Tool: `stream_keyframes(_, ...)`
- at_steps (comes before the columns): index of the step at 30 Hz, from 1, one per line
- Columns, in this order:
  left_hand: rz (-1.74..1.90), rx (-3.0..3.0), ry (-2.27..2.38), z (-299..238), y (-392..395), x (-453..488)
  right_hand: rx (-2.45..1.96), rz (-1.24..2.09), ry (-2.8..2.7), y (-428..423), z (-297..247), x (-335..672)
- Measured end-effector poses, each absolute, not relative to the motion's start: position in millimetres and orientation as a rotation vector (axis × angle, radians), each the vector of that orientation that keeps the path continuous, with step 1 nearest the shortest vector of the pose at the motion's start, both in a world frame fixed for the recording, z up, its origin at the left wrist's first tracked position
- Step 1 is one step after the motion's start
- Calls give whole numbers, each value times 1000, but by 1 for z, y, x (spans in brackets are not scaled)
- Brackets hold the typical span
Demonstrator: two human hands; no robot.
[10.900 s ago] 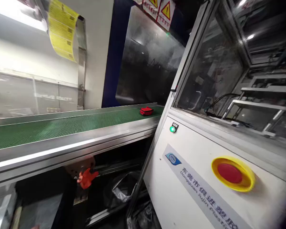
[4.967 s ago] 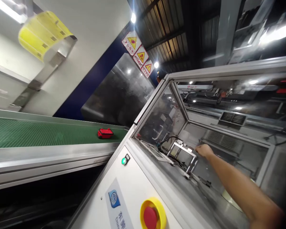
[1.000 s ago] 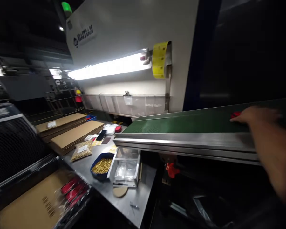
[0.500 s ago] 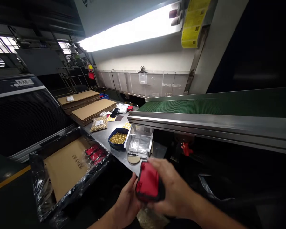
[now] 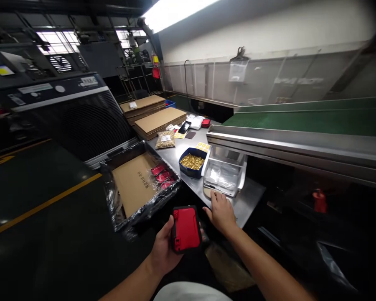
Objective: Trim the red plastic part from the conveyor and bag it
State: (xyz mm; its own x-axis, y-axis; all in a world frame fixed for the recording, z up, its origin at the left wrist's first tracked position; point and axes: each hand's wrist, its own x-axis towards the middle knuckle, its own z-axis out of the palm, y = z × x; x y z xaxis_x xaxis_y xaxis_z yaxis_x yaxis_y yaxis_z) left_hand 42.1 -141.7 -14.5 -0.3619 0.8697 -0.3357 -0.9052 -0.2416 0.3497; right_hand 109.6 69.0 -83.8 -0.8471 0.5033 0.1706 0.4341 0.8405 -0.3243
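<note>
My left hand [image 5: 163, 247] holds a red and black plastic case [image 5: 186, 228] flat, its red face up, low in the middle of the view. My right hand [image 5: 219, 210] rests palm down on the near edge of the steel table [image 5: 251, 196], just in front of a clear plastic box of bags [image 5: 224, 176]. Left of that box stands a blue tray of small brass parts [image 5: 192, 161]. A carton lined with black plastic [image 5: 137, 184] sits to the left, with cardboard and several red cases [image 5: 161, 176] inside.
A green conveyor belt [image 5: 313, 120] with a steel frame runs along the right. Flat cardboard stacks [image 5: 156, 119], a bag of brass parts [image 5: 165, 140], a phone [image 5: 184, 127] and small items lie at the table's far end. A dark machine [image 5: 62, 113] stands left.
The view swung from the conveyor down to the table. My right hand took the red case off the belt, both hands held it, and now only my left holds it while my right rests on the table edge.
</note>
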Motion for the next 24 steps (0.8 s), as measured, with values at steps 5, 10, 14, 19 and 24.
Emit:
stream_keyframes(5, 1974, -45, 656, -9, -155, 34, -620, 322, -2845, 57, -117, 85)
stream_keyframes(10, 2027, -123, 647, -13, -159, 32, -558, 422, -2838, 65, -121, 82)
stream_keyframes(14, 2019, -111, 638, -14, -157, 31, -632, 625, -2694, 70, -98, 80)
stream_keyframes(19, 2019, -49, 672, -12, -152, 31, -856, 1447, -1963, 27, -34, 120)
stream_keyframes(24, 1972, -49, 764, -12, -141, 38, -834, 1697, -1703, -20, 2, 159)
